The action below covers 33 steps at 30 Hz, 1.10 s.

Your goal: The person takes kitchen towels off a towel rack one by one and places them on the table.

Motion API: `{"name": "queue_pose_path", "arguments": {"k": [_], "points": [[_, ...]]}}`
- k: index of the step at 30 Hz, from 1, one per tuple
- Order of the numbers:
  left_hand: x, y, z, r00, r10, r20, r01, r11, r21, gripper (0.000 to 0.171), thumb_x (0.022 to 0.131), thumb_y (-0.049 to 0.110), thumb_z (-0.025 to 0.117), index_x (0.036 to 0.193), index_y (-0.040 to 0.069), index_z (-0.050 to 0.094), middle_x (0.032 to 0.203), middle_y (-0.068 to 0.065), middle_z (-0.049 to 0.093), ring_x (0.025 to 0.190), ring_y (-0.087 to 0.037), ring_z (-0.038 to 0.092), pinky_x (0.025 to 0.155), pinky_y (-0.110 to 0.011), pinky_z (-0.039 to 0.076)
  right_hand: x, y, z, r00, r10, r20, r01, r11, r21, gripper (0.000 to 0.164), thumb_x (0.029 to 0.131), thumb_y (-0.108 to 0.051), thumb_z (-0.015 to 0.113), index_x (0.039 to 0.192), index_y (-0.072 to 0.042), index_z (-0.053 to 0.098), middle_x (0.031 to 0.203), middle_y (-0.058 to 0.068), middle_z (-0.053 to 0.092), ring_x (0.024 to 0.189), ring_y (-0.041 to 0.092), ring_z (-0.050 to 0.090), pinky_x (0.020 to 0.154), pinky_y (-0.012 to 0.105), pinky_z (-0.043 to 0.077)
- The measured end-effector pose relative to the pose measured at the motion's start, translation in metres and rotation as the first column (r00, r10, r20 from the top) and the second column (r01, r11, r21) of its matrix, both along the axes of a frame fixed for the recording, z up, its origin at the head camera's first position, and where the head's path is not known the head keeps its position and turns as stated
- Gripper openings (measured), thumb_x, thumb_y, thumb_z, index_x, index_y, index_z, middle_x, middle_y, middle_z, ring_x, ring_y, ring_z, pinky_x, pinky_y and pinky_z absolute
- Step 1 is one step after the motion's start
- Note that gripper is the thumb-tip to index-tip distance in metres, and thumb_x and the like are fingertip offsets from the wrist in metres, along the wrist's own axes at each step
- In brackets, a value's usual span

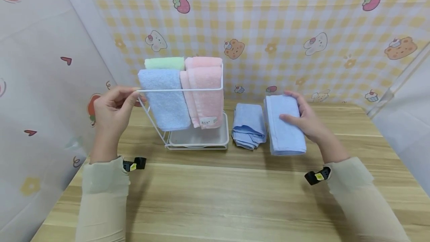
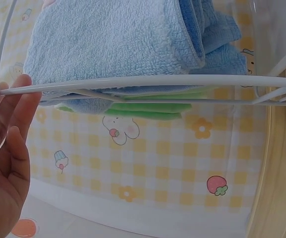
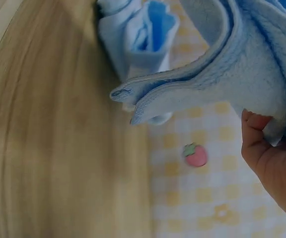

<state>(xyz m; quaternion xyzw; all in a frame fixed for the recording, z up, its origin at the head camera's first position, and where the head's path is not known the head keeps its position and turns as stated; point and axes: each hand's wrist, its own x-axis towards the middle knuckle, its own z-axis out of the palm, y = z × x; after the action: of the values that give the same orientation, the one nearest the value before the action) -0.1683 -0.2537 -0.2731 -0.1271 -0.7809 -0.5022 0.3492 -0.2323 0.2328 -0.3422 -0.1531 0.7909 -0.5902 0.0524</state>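
Pinches the thin top bar of the white rack (image 1: 178,90) with the left hand (image 1: 112,111), thumb and bent fingers closed on it, with nothing else in them. Holds a folded blue towel (image 1: 285,139) in the right hand (image 1: 308,121), thumb on the front and fingers behind, spread just wide enough for the thick folds. Holds it up off the table (image 1: 215,197), right beside a smaller folded blue cloth (image 1: 249,122); cannot tell if touching.

Could let the towel flop out of its fold, because of a grip near just one side and loose ends gaping wide in the right wrist view. Could bump the blue cloth and mess up its fold by swinging the towel too far left, being so close. Could tip or drag the rack, thin and maybe light, by pulling too hard on that bar. Could push the packed towels askew by shoving in more from the front.

In the rack, see a fluffy blue towel (image 1: 164,102) at the front left, a green towel (image 1: 164,63) behind it, and pink towels (image 1: 207,85) on the right, with a small label (image 1: 209,121) low on the front one. Below them, see a pale tray (image 1: 198,137); cannot tell about its back part, hidden behind the towels.
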Motion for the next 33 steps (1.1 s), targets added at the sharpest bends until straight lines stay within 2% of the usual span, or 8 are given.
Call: {"name": "queue_pose_path", "arguments": {"k": [4, 7, 12, 17, 22, 26, 30, 33], "points": [[0.001, 0.001, 0.000, 1.000, 0.004, 0.011, -0.004, 1.000, 0.008, 0.017, 0.092, 0.004, 0.069, 0.099, -0.011, 0.070, 0.080, 0.016, 0.072, 0.067, -0.001, 0.069, 0.068, -0.013, 0.058, -0.013, 0.006, -0.015, 0.996, 0.011, 0.087, -0.006, 0.998, -0.060, 0.068, 0.097, -0.006, 0.062, 0.150, -0.029, 0.027, 0.126, 0.007, 0.039, 0.088, 0.011, 0.064, 0.069, 0.029, 0.061], [0.002, 0.001, -0.001, 1.000, 0.017, 0.022, -0.017, 1.000, 0.006, 0.018, 0.092, 0.006, 0.069, 0.100, -0.010, 0.070, 0.080, 0.017, 0.071, 0.067, -0.001, 0.069, 0.068, -0.012, 0.058, -0.023, 0.011, -0.027, 0.991, 0.014, 0.134, -0.003, 0.996, -0.085, 0.068, 0.097, -0.006, 0.060, 0.151, -0.025, 0.025, 0.122, 0.006, 0.043, 0.086, 0.010, 0.065, 0.070, 0.027, 0.061], [0.002, 0.002, -0.002, 0.999, 0.024, 0.024, -0.025, 1.000, 0.016, 0.018, 0.092, 0.006, 0.069, 0.100, -0.010, 0.070, 0.080, 0.018, 0.071, 0.067, 0.000, 0.069, 0.069, -0.012, 0.058, -0.037, 0.014, -0.043, 0.987, -0.004, 0.159, 0.018, 0.996, -0.086, 0.067, 0.097, -0.006, 0.062, 0.151, -0.022, 0.027, 0.119, 0.003, 0.049, 0.093, 0.007, 0.064, 0.077, 0.025, 0.060], [0.001, 0.002, -0.002, 1.000, 0.014, 0.013, -0.014, 0.999, 0.029, 0.016, 0.091, 0.003, 0.068, 0.100, -0.011, 0.070, 0.080, 0.018, 0.072, 0.067, -0.001, 0.069, 0.068, -0.013, 0.058, -0.045, 0.013, -0.053, 0.983, -0.028, 0.181, 0.035, 0.999, -0.035, 0.074, 0.097, -0.010, 0.064, 0.156, -0.018, 0.020, 0.133, 0.016, 0.042, 0.095, 0.008, 0.061, 0.078, 0.026, 0.060], [0.000, 0.002, -0.002, 1.000, 0.016, 0.016, -0.017, 0.999, 0.044, 0.016, 0.092, 0.004, 0.068, 0.099, -0.010, 0.070, 0.079, 0.018, 0.072, 0.066, -0.001, 0.068, 0.068, -0.013, 0.057, -0.044, 0.008, -0.056, 0.979, -0.053, 0.195, 0.050, 0.998, 0.023, 0.086, 0.094, -0.011, 0.066, 0.159, -0.018, 0.010, 0.147, 0.028, 0.026, 0.103, 0.022, 0.056, 0.076, 0.029, 0.060], [-0.002, 0.002, -0.003, 1.000, 0.018, 0.009, -0.019, 0.999, 0.041, 0.017, 0.092, 0.004, 0.069, 0.099, -0.011, 0.070, 0.079, 0.017, 0.072, 0.067, -0.003, 0.068, 0.068, -0.012, 0.057, -0.035, 0.003, -0.056, 0.982, -0.145, 0.117, 0.137, 0.988, 0.075, 0.083, 0.092, -0.009, 0.067, 0.155, -0.012, 0.012, 0.147, 0.032, 0.026, 0.114, 0.035, 0.049, 0.075, 0.022, 0.056], [-0.003, 0.002, -0.003, 1.000, 0.026, 0.003, -0.027, 0.999, 0.034, 0.018, 0.091, 0.004, 0.069, 0.099, -0.011, 0.070, 0.079, 0.017, 0.071, 0.067, -0.004, 0.068, 0.067, -0.012, 0.057, -0.025, -0.003, -0.055, 0.968, -0.249, -0.018, 0.249, 0.959, 0.132, 0.076, 0.088, -0.006, 0.070, 0.140, -0.001, 0.016, 0.141, 0.032, 0.027, 0.120, 0.037, 0.043, 0.084, 0.018, 0.045], [-0.003, 0.002, -0.003, 0.999, 0.034, 0.001, -0.034, 0.999, 0.037, 0.018, 0.091, 0.005, 0.069, 0.100, -0.010, 0.071, 0.079, 0.019, 0.071, 0.066, -0.002, 0.068, 0.067, -0.011, 0.056, -0.019, -0.004, -0.055, 0.973, -0.229, -0.041, 0.232, 0.964, 0.127, 0.073, 0.089, -0.004, 0.069, 0.140, -0.001, 0.017, 0.139, 0.031, 0.030, 0.118, 0.036, 0.045, 0.085, 0.019, 0.045]]}}
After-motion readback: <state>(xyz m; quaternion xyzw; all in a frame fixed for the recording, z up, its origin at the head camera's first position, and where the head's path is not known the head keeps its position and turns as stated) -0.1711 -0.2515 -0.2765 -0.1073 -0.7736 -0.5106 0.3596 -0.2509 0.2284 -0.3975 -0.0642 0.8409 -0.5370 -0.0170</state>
